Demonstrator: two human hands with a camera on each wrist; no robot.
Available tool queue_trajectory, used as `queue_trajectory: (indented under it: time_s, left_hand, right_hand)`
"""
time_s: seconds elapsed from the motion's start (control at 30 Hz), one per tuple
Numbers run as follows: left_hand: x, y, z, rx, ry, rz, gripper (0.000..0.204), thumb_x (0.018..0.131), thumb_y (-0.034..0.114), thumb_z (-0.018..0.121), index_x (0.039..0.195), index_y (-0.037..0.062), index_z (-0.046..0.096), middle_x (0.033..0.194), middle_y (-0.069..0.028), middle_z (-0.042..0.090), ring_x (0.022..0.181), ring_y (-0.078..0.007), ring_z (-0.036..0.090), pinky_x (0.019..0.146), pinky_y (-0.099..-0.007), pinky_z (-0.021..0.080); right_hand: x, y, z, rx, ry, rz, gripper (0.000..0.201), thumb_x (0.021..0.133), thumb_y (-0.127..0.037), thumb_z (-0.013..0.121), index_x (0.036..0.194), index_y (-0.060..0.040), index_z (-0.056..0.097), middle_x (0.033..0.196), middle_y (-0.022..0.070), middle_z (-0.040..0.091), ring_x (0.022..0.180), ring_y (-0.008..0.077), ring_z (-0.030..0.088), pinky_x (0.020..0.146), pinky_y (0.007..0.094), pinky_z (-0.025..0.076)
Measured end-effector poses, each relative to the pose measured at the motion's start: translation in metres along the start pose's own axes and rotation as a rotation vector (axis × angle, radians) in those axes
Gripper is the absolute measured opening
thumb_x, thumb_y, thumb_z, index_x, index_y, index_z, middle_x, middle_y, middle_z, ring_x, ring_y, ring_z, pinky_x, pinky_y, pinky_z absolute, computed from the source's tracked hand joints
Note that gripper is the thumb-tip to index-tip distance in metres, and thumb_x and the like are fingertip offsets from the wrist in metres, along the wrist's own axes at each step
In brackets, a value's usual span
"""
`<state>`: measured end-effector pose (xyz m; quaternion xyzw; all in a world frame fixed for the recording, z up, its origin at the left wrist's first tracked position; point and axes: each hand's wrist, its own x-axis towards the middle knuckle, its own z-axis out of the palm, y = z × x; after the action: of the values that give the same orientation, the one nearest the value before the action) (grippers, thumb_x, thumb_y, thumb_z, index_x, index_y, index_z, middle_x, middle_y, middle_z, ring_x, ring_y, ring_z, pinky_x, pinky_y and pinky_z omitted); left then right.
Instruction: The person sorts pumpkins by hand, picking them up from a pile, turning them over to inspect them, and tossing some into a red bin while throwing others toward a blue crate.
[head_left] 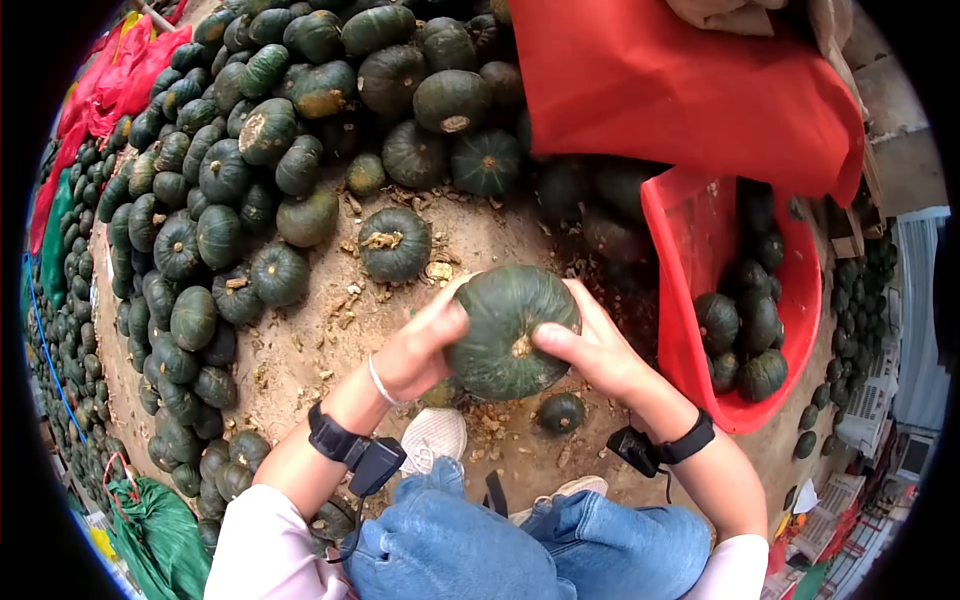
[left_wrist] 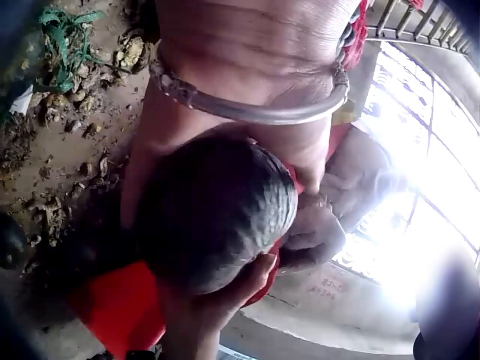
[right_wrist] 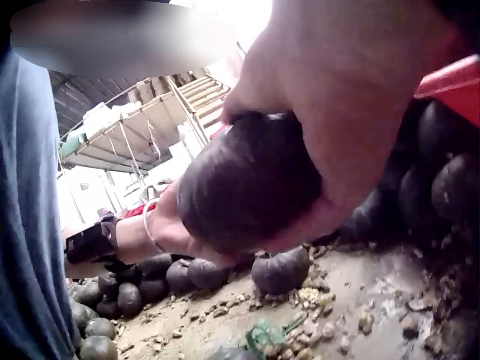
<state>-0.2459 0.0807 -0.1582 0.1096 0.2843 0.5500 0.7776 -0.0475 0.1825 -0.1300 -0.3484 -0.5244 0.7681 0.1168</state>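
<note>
Both hands hold one dark green pumpkin (head_left: 505, 310) above the ground, its stem scar turned up toward the head camera. On its left side the left hand (head_left: 422, 345) grips it, the far fingers hidden beneath. My right hand (head_left: 597, 350) clasps the other side, thumb lying across the top beside the scar. In the left wrist view the pumpkin (left_wrist: 225, 210) sits between the palms. The right wrist view shows its underside (right_wrist: 251, 184) with fingers wrapped below. A single pumpkin (head_left: 396, 245) with a dry stem lies on the ground just beyond the hands.
A large heap of pumpkins (head_left: 225, 170) spreads at the left and back. To the right stands a red tub (head_left: 668, 290) with several pumpkins inside, under a red cloth (head_left: 680, 90). One small pumpkin (head_left: 561, 412) lies near the feet, among dry scraps. A green sack (head_left: 160, 540) is at lower left.
</note>
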Motion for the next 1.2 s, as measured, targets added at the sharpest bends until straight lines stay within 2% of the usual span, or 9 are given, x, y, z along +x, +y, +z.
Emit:
queue_trajectory:
  time_s: [0.1, 0.43, 0.7, 0.8, 0.9, 0.97, 1.1, 1.13, 1.2]
  left_hand:
    - [-0.012, -0.004, -0.009, 0.125, 0.003, 0.002, 0.084, 0.077, 0.03, 0.077, 0.142, 0.0048, 0.031, 0.135, -0.0118, 0.047, 0.126, -0.0232, 0.047, 0.106, -0.0415, 0.04]
    - [-0.018, -0.015, -0.012, -0.092, -0.023, 0.015, 0.075, 0.086, 0.038, 0.064, 0.145, 0.0091, 0.028, 0.14, -0.0135, 0.042, 0.129, -0.0269, 0.044, 0.107, -0.0457, 0.04]
    - [-0.016, -0.028, -0.016, 0.428, 0.183, 0.262, 0.071, 0.091, 0.033, 0.066, 0.146, 0.0081, 0.029, 0.138, -0.0125, 0.042, 0.129, -0.0224, 0.04, 0.107, -0.0379, 0.036]
    - [-0.014, -0.032, -0.029, 0.032, 0.126, 0.018, 0.061, 0.099, 0.047, 0.045, 0.145, 0.0114, 0.031, 0.14, -0.0143, 0.044, 0.128, -0.025, 0.048, 0.105, -0.044, 0.043]
    - [-0.017, -0.047, -0.032, -0.291, 0.009, -0.309, 0.052, 0.102, 0.039, 0.041, 0.143, 0.0081, 0.035, 0.132, -0.0156, 0.054, 0.11, -0.0255, 0.063, 0.089, -0.0404, 0.056]
    - [-0.016, -0.062, -0.036, -0.109, 0.073, -0.429, 0.041, 0.1, 0.034, 0.049, 0.126, 0.0041, 0.056, 0.113, -0.0109, 0.066, 0.093, -0.019, 0.068, 0.078, -0.0366, 0.058]
    - [-0.004, -0.051, -0.046, 0.709, 0.273, -0.401, 0.028, 0.091, 0.019, 0.062, 0.111, -0.0008, 0.065, 0.1, -0.011, 0.069, 0.088, -0.0192, 0.068, 0.078, -0.0327, 0.056]
    - [-0.003, -0.026, -0.044, 1.016, 0.184, -0.074, 0.028, 0.084, 0.02, 0.069, 0.105, 0.0006, 0.068, 0.098, -0.0116, 0.068, 0.089, -0.0196, 0.066, 0.081, -0.0338, 0.053]
    - [0.021, -0.008, -0.098, 1.81, 0.565, 0.554, 0.053, 0.073, 0.024, 0.075, 0.12, 0.009, 0.057, 0.121, -0.0186, 0.054, 0.119, -0.0347, 0.049, 0.102, -0.0443, 0.041]
  right_hand:
    - [-0.005, 0.015, -0.002, 0.055, -0.059, 0.053, 0.072, 0.09, -0.046, 0.062, 0.137, 0.0007, 0.032, 0.131, 0.012, 0.046, 0.124, 0.0202, 0.043, 0.104, 0.0367, 0.037]
    - [-0.025, 0.0, 0.0, 0.274, -0.221, 0.159, 0.077, 0.09, -0.034, 0.065, 0.148, -0.0074, 0.022, 0.144, 0.0142, 0.036, 0.132, 0.0257, 0.038, 0.106, 0.0455, 0.039]
    - [-0.025, 0.012, 0.008, -0.04, -0.099, 0.004, 0.073, 0.087, -0.018, 0.071, 0.146, -0.0048, 0.029, 0.134, 0.015, 0.048, 0.122, 0.0223, 0.049, 0.101, 0.0385, 0.044]
    - [-0.023, 0.014, -0.008, -0.223, -0.201, -0.025, 0.068, 0.087, -0.023, 0.071, 0.143, -0.0038, 0.038, 0.133, 0.0116, 0.049, 0.118, 0.0195, 0.051, 0.097, 0.0358, 0.045]
    - [-0.016, 0.008, 0.006, -0.4, -0.169, -0.135, 0.091, 0.068, -0.037, 0.086, 0.141, -0.0063, 0.041, 0.138, 0.0131, 0.044, 0.128, 0.0257, 0.044, 0.107, 0.04, 0.037]
    - [-0.014, 0.016, 0.007, -0.329, -0.331, -0.036, 0.096, 0.059, -0.039, 0.091, 0.136, -0.0053, 0.045, 0.131, 0.0129, 0.052, 0.125, 0.0256, 0.047, 0.106, 0.0387, 0.037]
    - [-0.022, 0.03, 0.008, -0.203, -0.16, 0.097, 0.081, 0.058, -0.035, 0.091, 0.12, -0.0019, 0.051, 0.114, 0.0104, 0.058, 0.109, 0.0187, 0.054, 0.097, 0.0349, 0.044]
    - [-0.023, 0.034, 0.007, -0.188, -0.089, 0.111, 0.079, 0.058, -0.035, 0.091, 0.118, -0.0016, 0.051, 0.111, 0.0103, 0.058, 0.106, 0.0179, 0.055, 0.094, 0.0342, 0.045]
    - [-0.025, 0.033, 0.006, -0.218, 0.033, 0.156, 0.072, 0.06, -0.036, 0.09, 0.11, -0.001, 0.051, 0.104, 0.0101, 0.058, 0.099, 0.0167, 0.056, 0.088, 0.0332, 0.047]
